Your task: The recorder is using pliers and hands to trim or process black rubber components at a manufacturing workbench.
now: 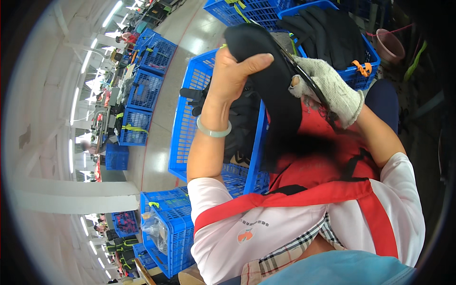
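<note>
A long, curved black padded strap point(280, 90) runs from my left hand down over the red apron point(316, 121) on my lap. My bare left hand point(230, 71), with a pale bangle at the wrist, is closed round its upper part, thumb lying across the front. In a whitish knit glove with exposed fingertips, my right hand point(327, 85) grips a pair of scissors point(312, 86). The blades point up and left along the strap's right edge; whether they touch it I cannot tell. The glove partly covers the scissor handles.
Below my left arm stands a blue plastic basket point(179, 142) holding black pieces. Another blue basket point(375, 71) at upper right is heaped with black pieces point(327, 38), an orange tie point(362, 69) at its edge. Beyond it sits a pink bucket point(390, 46). Blue crates point(142, 90) line the aisle leftward.
</note>
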Demonstrator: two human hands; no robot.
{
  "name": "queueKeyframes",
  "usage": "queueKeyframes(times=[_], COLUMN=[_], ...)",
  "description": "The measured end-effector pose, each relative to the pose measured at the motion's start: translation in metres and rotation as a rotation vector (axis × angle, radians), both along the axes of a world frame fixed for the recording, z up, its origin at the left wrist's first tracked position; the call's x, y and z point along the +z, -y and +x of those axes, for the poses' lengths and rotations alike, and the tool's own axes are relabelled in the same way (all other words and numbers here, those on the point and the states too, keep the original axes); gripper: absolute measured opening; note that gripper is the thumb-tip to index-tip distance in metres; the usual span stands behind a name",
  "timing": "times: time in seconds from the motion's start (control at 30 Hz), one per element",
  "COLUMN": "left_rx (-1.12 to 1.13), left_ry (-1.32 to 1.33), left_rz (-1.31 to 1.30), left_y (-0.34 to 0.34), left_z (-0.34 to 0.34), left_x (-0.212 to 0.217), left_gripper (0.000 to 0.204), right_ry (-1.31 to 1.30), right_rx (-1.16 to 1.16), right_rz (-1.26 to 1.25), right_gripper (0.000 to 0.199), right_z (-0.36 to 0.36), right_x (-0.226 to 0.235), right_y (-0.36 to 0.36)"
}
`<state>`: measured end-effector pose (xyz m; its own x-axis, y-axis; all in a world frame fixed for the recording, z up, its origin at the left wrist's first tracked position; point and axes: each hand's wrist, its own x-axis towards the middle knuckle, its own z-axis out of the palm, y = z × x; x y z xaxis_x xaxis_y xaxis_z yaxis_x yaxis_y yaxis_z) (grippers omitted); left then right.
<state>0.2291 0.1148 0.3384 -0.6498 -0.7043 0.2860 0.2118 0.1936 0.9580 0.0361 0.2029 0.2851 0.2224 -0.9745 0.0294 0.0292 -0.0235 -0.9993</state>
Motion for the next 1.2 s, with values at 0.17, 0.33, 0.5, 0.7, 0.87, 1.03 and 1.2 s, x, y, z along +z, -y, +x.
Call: queueKeyframes(times=[0.17, 0.33, 0.5, 0.7, 0.87, 1.03, 1.2], left_rx=[0.035, 0.148, 0.141, 0.142, 0.106, 0.090, 0.081], left_ry=[-0.003, -0.005, -0.068, -0.024, -0.013, -0.021, 0.002], left_rz=[0.254, 0.248, 0.368, 0.373, 0.379, 0.450, 0.445], left_y=[-0.003, -0.004, -0.010, -0.017, -0.017, -0.019, -0.021], left_z=[-0.009, -0.009, -0.018, -0.030, -0.028, -0.033, -0.038], left_x=[-0.011, -0.071, -0.100, -0.115, -0.126, -0.134, -0.142], left_gripper=[0.015, 0.013, 0.013, 0.014, 0.014, 0.013, 0.014], right_ry=[0.025, -0.769, -0.848, -0.872, -0.865, -0.865, -0.900], right_rx=[-0.159, -0.413, -0.350, -0.377, -0.236, -0.199, -0.231], right_rz=[-0.214, -0.386, -0.296, -0.378, -0.041, -0.169, -0.169], right_gripper=[0.040, 0.055, 0.070, 0.069, 0.070, 0.071, 0.070], right_z=[-0.020, -0.041, -0.042, -0.045, -0.050, -0.062, -0.069], right_x=[-0.052, -0.081, -0.087, -0.105, -0.100, -0.106, -0.104], right_y=[0.019, -0.009, -0.022, -0.020, -0.019, -0.025, -0.030])
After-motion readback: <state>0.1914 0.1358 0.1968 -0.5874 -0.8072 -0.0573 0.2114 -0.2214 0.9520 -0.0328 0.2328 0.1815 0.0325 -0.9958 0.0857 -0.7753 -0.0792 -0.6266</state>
